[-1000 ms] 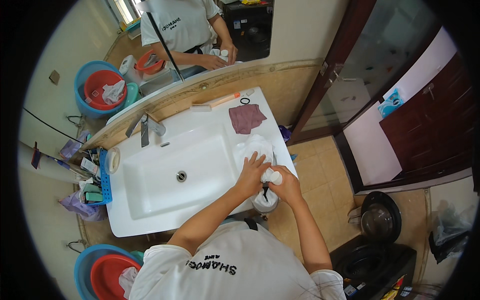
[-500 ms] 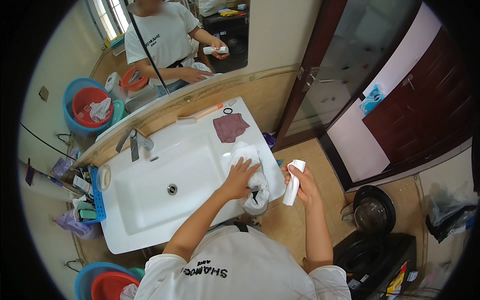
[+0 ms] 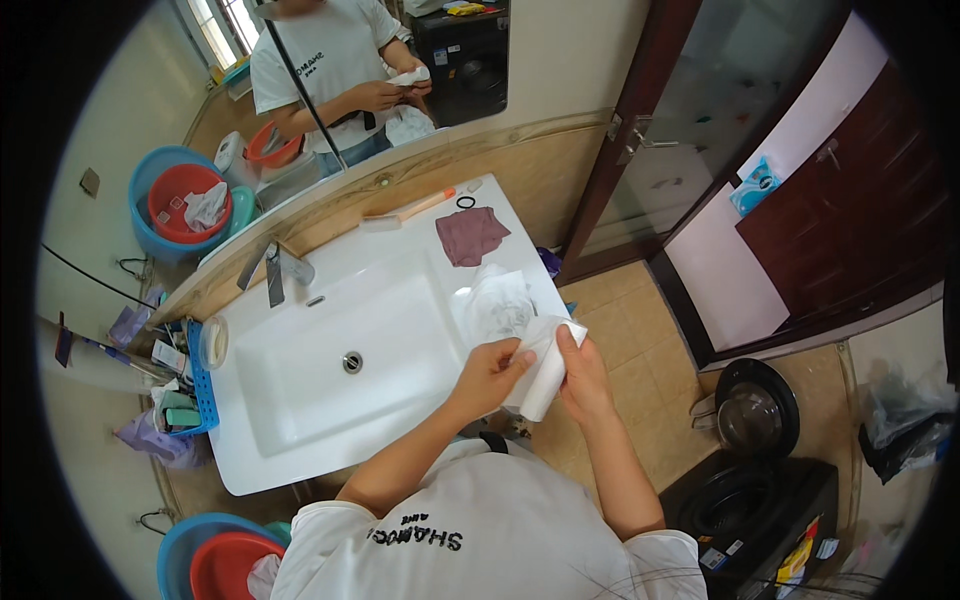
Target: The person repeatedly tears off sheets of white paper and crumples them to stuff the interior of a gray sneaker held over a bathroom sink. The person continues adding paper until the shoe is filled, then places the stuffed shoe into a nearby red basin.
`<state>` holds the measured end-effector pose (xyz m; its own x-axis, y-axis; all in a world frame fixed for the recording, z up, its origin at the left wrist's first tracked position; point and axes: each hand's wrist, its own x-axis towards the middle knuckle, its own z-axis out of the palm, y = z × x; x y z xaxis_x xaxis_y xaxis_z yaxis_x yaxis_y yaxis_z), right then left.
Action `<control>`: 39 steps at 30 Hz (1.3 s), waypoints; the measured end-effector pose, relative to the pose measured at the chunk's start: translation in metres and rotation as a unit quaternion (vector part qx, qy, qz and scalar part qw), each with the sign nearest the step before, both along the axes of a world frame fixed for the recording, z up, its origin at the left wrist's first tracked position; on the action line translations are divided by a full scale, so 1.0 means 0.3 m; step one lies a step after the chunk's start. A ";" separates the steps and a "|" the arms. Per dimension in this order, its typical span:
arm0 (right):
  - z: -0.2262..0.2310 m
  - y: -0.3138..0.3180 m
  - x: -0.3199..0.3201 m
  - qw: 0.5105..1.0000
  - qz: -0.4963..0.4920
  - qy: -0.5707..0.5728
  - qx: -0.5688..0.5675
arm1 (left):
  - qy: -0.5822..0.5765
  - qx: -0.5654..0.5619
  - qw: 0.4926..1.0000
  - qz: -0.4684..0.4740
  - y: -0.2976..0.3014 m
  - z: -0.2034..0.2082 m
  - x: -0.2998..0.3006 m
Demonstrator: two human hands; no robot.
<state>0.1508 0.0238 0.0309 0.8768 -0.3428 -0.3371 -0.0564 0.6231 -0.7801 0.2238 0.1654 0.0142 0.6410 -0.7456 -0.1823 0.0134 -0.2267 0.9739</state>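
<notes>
Two hands meet over the near right corner of the surface (image 3: 526, 258), both busy with one white roll (image 3: 547, 388). Nearest, the right hand (image 3: 588, 378) is curled round the roll's right side, fingers wrapped partway and the thumb near its upper end. Just left of it, the left hand (image 3: 490, 376) has thumb and fingers drawn together on what looks like a loose layer (image 3: 533, 340) lifted from the roll. So the unrolling looks begun only: the layer is raised but seems joined to the roll, with no separate piece visible in either hand, and the roll is mostly wound. Just beyond the left hand rests a crumpled white bundle (image 3: 498, 300), held by neither hand; cloth or plastic, I cannot tell. Farther past the hands lie a folded maroon cloth (image 3: 470, 238), then a black ring (image 3: 466, 208) and an orange-handled brush (image 3: 405, 212), all untouched.
</notes>
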 end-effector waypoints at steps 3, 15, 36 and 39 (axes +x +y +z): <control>0.004 -0.010 -0.032 0.992 0.047 0.006 0.118 | 0.109 -0.079 0.990 0.039 0.027 0.007 -0.002; -0.041 0.064 -0.155 0.992 0.024 0.059 0.107 | 0.039 -0.162 0.931 0.325 0.158 0.029 -0.022; -0.074 -0.180 -0.309 0.887 -0.326 0.134 -0.299 | -0.200 -0.075 0.839 0.501 0.407 -0.029 0.091; -0.005 -0.249 -0.387 0.938 -0.186 0.096 -0.277 | -0.195 -0.037 0.938 0.283 0.412 0.051 0.085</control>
